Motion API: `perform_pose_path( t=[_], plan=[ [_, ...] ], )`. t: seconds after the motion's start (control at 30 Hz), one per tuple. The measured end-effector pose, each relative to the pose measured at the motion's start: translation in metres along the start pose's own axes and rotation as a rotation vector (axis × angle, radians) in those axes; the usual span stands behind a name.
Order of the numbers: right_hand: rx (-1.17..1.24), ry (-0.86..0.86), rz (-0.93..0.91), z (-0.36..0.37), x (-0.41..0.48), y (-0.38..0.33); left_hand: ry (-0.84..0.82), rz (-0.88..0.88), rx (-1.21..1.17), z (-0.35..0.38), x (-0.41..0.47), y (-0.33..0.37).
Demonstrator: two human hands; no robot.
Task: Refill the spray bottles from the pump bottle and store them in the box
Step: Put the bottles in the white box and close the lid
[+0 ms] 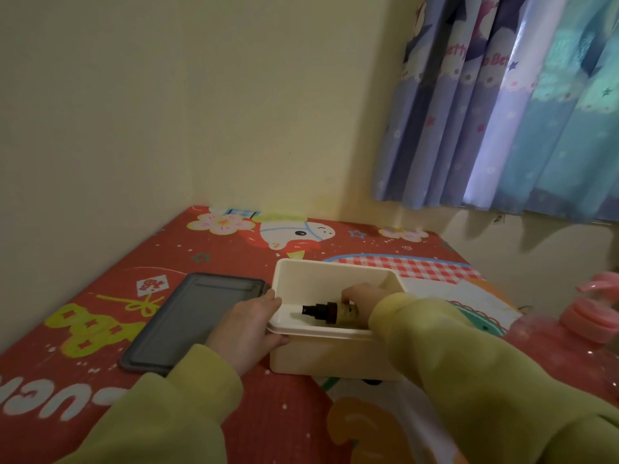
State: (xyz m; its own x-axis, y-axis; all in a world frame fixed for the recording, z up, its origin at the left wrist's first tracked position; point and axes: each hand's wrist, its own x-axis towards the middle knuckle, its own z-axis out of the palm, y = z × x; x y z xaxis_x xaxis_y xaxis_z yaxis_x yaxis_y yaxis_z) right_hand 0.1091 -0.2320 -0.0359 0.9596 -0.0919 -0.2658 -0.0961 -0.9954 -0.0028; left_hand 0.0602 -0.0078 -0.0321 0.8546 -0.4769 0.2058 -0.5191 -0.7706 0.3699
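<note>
Grey lid (194,321) lies flat on the red cartoon-print tabletop (100,296), far left, off the box and just beside it. Left grip (248,326) (a bare hand) clamps the box (335,264) by its left wall, thumb over the rim and inside, fingers curled under the lip outside. Steadying rather than lifting, as far as I can judge; the box sits flat.

Box is cream, open, near the middle. Inside is one spray bottle (330,313), on its side, with the black nozzle pointing left, a brown collar, and the pale yellowish body toward the right. It is low in the box, but I can't tell if it touches the floor. Right grip (360,296) reaches in from the right and is closed round the bottle's body, fingers curled over it, not yet released.

Pump bottle (589,318), pink and blurred, stands at the far right edge, well apart from the box. Curtain (502,95) hangs upper right.

Progress, my read: the refill of this bottle looks done (yellowish body, cap on), and it is being stored now. What's left is to release it, store any other spray bottles, and probably put the lid back on. No second bottle is in view, in the box or out, so the count is unknown. Late stage for this bottle; overall stage uncertain.
</note>
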Motion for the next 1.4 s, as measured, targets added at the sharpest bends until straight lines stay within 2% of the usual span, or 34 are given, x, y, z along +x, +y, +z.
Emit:
perform_pose_path(
  t=[0.13,0.33,0.43,0.57,0.63,0.7,0.77,0.83,0.97,1.07,1.13,1.27,1.4],
  plan=[
    [-0.042,-0.023,-0.034,0.003,0.003,-0.002,0.000,-0.008,0.002,0.001,0.000,-0.001],
    [0.001,-0.059,0.018,-0.001,-0.003,-0.004,-0.010,-0.016,0.003,0.002,0.001,-0.001],
    [0.002,-0.002,0.005,-0.005,-0.010,-0.002,-0.011,-0.011,0.006,0.002,0.001,0.000],
    [-0.002,0.105,-0.105,-0.037,-0.023,-0.012,-0.023,0.026,-0.040,0.003,-0.001,-0.008],
    [0.028,0.200,-0.183,-0.058,-0.037,-0.024,-0.027,0.034,-0.109,0.004,-0.005,-0.014],
    [0.106,0.400,-0.288,-0.072,-0.055,-0.041,0.031,0.016,-0.143,0.001,-0.014,-0.023],
    [0.285,0.630,-0.392,-0.074,-0.074,-0.060,0.138,-0.020,-0.123,0.000,-0.021,-0.037],
    [0.433,0.750,-0.516,-0.064,-0.091,-0.086,0.201,-0.021,-0.077,-0.002,-0.031,-0.055],
    [0.421,0.683,-0.645,-0.028,-0.098,-0.132,0.008,-0.042,0.150,-0.001,-0.047,-0.089],
    [0.298,0.537,-0.623,0.007,-0.087,-0.159,-0.129,-0.099,0.338,0.002,-0.054,-0.109],
    [0.225,0.456,-0.585,0.030,-0.076,-0.171,-0.171,-0.120,0.377,0.006,-0.055,-0.118],
    [0.144,0.373,-0.514,0.061,-0.065,-0.183,-0.181,-0.127,0.364,0.011,-0.056,-0.130],
    [0.087,0.381,-0.470,0.076,-0.063,-0.192,-0.126,-0.132,0.326,0.015,-0.055,-0.133]
  ],
)
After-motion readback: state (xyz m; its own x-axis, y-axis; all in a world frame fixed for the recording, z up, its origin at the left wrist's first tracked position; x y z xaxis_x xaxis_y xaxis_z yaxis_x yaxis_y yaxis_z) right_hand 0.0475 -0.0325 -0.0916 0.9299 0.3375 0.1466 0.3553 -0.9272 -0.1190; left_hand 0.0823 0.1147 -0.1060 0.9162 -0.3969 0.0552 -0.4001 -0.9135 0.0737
